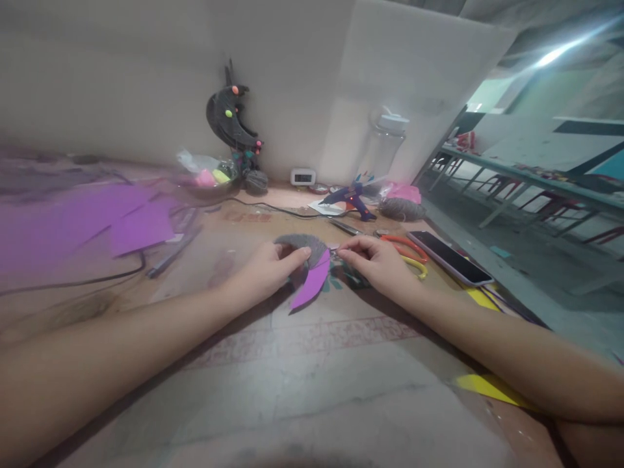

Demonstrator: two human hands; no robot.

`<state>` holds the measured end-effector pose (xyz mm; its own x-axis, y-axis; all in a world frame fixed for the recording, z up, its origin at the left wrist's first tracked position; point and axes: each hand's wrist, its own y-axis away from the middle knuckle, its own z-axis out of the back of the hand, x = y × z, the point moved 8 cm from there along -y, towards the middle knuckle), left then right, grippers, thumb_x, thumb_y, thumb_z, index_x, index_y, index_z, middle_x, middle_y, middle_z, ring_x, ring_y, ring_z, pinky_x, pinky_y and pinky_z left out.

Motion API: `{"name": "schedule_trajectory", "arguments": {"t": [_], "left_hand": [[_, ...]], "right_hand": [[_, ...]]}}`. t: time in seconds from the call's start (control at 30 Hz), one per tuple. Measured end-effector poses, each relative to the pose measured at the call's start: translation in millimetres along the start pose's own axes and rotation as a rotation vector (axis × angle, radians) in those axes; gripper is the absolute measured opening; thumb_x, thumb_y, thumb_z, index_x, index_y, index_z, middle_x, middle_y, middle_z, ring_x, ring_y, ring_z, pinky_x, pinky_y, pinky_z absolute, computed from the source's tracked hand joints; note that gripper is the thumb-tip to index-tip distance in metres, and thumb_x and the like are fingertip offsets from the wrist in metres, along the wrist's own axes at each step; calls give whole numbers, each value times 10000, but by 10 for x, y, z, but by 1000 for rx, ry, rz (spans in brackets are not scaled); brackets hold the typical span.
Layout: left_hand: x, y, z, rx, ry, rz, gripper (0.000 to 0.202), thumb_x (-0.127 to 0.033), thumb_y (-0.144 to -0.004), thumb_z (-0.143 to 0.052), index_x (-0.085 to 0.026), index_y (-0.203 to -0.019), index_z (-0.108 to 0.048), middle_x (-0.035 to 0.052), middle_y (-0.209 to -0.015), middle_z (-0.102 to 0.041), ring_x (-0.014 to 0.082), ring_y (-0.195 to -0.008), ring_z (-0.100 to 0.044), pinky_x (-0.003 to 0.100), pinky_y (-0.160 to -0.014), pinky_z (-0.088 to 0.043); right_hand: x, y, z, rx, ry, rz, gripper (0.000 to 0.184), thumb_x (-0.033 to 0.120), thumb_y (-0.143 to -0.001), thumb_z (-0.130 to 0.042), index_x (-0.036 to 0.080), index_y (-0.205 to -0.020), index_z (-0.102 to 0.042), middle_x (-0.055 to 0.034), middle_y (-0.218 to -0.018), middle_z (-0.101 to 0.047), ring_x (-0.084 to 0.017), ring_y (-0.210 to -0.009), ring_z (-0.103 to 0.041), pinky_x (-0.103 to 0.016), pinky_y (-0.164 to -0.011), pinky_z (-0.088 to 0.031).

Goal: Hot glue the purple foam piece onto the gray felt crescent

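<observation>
Crescent (312, 284), smooth purple sheet partly covered in fibrous grey yarn (299, 243), lay front-left of glue gun (351, 198). Left hand (270, 268) clamped its yarn-covered part. Right hand (379, 263), in front of glue gun: fingertips together; couldn't tell whether gripping strand. Fuzzy bundle (402, 209) sat right of glue gun.

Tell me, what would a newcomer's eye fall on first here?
Probably the purple-and-gray crescent in the left hand, near the middle of the picture. Next, the dark crescent with bright round dots, up against the pale wall behind the table. Then the vivid purple sheets, somewhat blurred, at the picture's left.
</observation>
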<state>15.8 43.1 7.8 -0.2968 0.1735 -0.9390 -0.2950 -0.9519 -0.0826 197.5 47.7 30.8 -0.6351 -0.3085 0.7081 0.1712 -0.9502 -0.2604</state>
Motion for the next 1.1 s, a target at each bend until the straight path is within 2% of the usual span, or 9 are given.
{"name": "schedule_trajectory", "arguments": {"t": [0.17, 0.6, 0.77, 0.9, 1.1], "left_hand": [[8, 10, -70, 80, 14, 7, 350, -433, -854, -536, -173, -624, -580, -14, -605, -593, 124, -569, -531, 243, -575, -394], [-15, 39, -140, 154, 16, 2, 277, -422, -840, -550, -189, -694, -584, -28, -632, -570, 127, -565, -514, 229, -523, -388], [-30, 48, -163, 185, 16, 3, 231, -400, -852, -530, -199, -767, -605, -29, -635, -567, 125, -560, -506, 222, -507, -380], [-19, 32, -168, 193, 14, -23, 233, -409, -841, -549, -195, -774, -611, -19, -669, -583, 131, -608, -530, 224, -554, -413], [56, 34, -183, 222, 44, 59, 255, -443, -833, -562, -195, -810, -617, -27, -663, -575, 120, -561, -515, 220, -504, -389]], "right_hand": [[-4, 1, -8, 4, -1, 10, 231, 390, -792, -624, 171, -823, -691, -3, -665, -597, -118, -575, -459, -253, -556, -365], [42, 24, -2, -14, 11, 36, 233, 382, -795, -619, 165, -819, -700, 15, -597, -549, -104, -537, -423, -242, -517, -321], [56, 30, -2, -18, 4, 44, 234, 379, -792, -617, 162, -810, -701, 13, -594, -550, -105, -536, -428, -240, -511, -321], [77, 35, 7, -27, 2, 47, 231, 379, -790, -618, 164, -805, -702, 11, -601, -559, -107, -536, -432, -243, -515, -332], [81, 58, 37, -72, -43, 89, 213, 361, -820, -609, 164, -826, -689, -17, -702, -631, -123, -615, -501, -255, -574, -389]]}}
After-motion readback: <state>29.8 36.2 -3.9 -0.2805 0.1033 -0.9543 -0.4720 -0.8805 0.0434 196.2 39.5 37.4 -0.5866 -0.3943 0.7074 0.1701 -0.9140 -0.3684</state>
